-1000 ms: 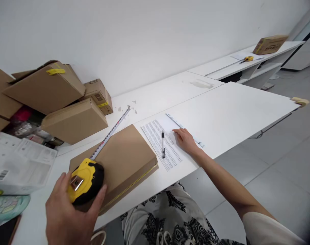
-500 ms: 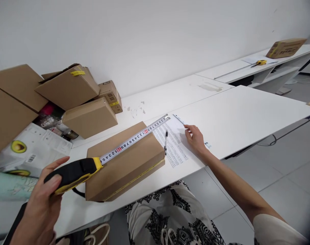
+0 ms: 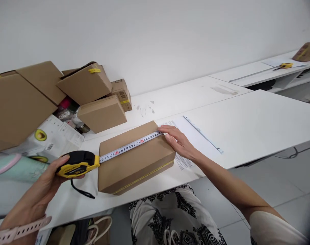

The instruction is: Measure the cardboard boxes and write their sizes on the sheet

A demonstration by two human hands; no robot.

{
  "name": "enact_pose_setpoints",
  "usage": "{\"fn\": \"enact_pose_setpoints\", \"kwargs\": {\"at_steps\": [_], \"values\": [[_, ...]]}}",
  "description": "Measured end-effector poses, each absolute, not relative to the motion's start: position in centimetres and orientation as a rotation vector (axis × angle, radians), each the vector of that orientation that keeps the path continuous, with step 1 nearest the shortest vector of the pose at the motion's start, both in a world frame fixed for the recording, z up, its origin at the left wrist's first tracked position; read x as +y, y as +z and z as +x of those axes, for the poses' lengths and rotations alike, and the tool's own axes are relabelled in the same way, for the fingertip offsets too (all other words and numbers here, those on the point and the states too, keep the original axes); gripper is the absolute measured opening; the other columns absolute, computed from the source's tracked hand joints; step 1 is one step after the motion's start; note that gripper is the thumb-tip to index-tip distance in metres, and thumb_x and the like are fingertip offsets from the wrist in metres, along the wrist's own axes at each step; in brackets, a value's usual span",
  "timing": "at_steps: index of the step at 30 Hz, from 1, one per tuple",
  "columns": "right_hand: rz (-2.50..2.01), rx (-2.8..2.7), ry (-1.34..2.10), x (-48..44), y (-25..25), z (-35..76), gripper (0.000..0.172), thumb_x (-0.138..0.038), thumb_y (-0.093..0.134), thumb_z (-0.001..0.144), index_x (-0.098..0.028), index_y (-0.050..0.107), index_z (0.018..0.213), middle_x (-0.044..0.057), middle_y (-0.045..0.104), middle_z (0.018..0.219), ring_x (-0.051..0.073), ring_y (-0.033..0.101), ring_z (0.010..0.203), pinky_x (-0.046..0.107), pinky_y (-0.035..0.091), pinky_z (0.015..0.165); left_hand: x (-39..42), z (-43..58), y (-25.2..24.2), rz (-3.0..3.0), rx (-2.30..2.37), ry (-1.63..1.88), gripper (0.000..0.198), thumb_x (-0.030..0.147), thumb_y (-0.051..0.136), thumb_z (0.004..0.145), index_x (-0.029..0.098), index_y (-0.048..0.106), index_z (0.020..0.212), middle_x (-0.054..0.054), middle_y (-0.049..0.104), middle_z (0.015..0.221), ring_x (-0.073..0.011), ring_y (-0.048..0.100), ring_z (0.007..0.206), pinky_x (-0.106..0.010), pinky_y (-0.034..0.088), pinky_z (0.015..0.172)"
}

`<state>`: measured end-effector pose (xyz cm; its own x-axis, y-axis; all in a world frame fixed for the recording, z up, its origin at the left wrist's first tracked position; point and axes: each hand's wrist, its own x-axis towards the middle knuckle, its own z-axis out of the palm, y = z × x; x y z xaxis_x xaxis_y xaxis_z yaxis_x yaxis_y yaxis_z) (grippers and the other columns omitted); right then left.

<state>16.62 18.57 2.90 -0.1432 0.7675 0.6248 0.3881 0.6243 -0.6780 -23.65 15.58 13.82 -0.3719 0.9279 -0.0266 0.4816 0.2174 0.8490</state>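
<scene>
My left hand (image 3: 60, 170) is closed around the case of a black and yellow tape measure (image 3: 77, 164), just off the left end of a brown cardboard box (image 3: 134, 160). From the case, the white tape blade (image 3: 131, 146) runs out along the box's top, numbers upside down to me. My right hand (image 3: 176, 139) is at the box's far right edge, fingers and thumb closed about the blade's end, whose tip they hide. Partly beneath the box and right hand lies a printed sheet (image 3: 184, 163). A black wrist strap hangs below the tape case.
Several cardboard boxes (image 3: 101, 114) are stacked at the left, near an avocado-printed package (image 3: 46, 136) and a mint-green item (image 3: 19, 170). A pale blue strip (image 3: 203, 134) lies along the sheet's right side. Another tape measure (image 3: 286, 65) rests on the far table.
My right hand has moved left from the paper's edge to the blade's end. The tape has come down onto the box top, and the left hand has lowered and levelled the case.
</scene>
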Motion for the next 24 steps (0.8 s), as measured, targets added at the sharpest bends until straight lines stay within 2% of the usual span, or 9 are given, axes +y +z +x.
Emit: {"fn": "enact_pose_setpoints", "kwargs": {"at_steps": [4, 10, 14, 18, 22, 24], "values": [[-0.902, -1.924, 0.563, 18.7, 3.2, 15.9, 0.039, -0.035, 0.041, 0.107, -0.036, 0.065, 0.138, 0.001, 0.064, 0.146, 0.026, 0.049, 0.144, 0.058, 0.037, 0.121, 16.2, -25.9, 13.8, 0.933, 1.756, 1.056, 0.047, 0.057, 0.073, 0.08, 0.014, 0.074, 0.098, -0.002, 0.081, 0.085, -0.0262, 0.072, 0.082, -0.035, 0.064, 0.063], [-0.879, -2.129, 0.579, 19.6, 3.0, 16.1, 0.042, -0.033, 0.042, 0.106, -0.044, 0.058, 0.143, -0.003, 0.053, 0.156, 0.031, 0.042, 0.15, 0.069, 0.03, 0.121, 16.3, -27.5, 14.4, 1.0, 1.604, 0.944, 0.047, 0.05, 0.061, 0.094, 0.006, 0.07, 0.107, 0.002, 0.08, 0.085, -0.0183, 0.071, 0.083, -0.031, 0.06, 0.075], [-0.913, -2.144, 0.605, 19.5, 3.1, 16.1, 0.049, -0.036, 0.043, 0.106, -0.048, 0.043, 0.154, -0.004, 0.044, 0.162, 0.03, 0.041, 0.15, 0.061, 0.039, 0.12, 16.2, -27.7, 14.6, 1.061, 1.581, 0.88, 0.049, 0.047, 0.054, 0.097, 0.006, 0.068, 0.117, 0.004, 0.079, 0.086, -0.0207, 0.072, 0.097, -0.032, 0.058, 0.081], [-0.981, -2.152, 0.623, 19.4, 2.9, 16.3, 0.062, -0.041, 0.044, 0.105, -0.046, 0.022, 0.163, -0.003, 0.038, 0.166, 0.03, 0.046, 0.147, 0.053, 0.049, 0.114, 15.7, -28.0, 14.3, 1.091, 1.569, 0.899, 0.048, 0.048, 0.059, 0.092, 0.008, 0.07, 0.117, 0.001, 0.08, 0.088, -0.0222, 0.074, 0.094, -0.027, 0.059, 0.073], [-1.048, -2.198, 0.66, 19.7, 3.0, 16.4, 0.064, -0.046, 0.043, 0.104, -0.046, 0.019, 0.163, -0.003, 0.038, 0.166, 0.031, 0.045, 0.148, 0.052, 0.051, 0.113, 14.8, -28.3, 14.5, 1.075, 1.589, 0.891, 0.052, 0.049, 0.054, 0.096, 0.008, 0.066, 0.125, 0.004, 0.08, 0.094, -0.0184, 0.073, 0.091, -0.026, 0.058, 0.076], [-1.047, -2.248, 0.678, 19.8, 3.5, 16.2, 0.063, -0.048, 0.041, 0.104, -0.047, 0.018, 0.163, -0.004, 0.034, 0.168, 0.032, 0.041, 0.15, 0.054, 0.048, 0.116, 14.3, -28.7, 14.5, 1.059, 1.615, 0.922, 0.053, 0.05, 0.058, 0.093, 0.008, 0.067, 0.125, 0.001, 0.08, 0.095, -0.0171, 0.072, 0.084, -0.026, 0.059, 0.072]]}}
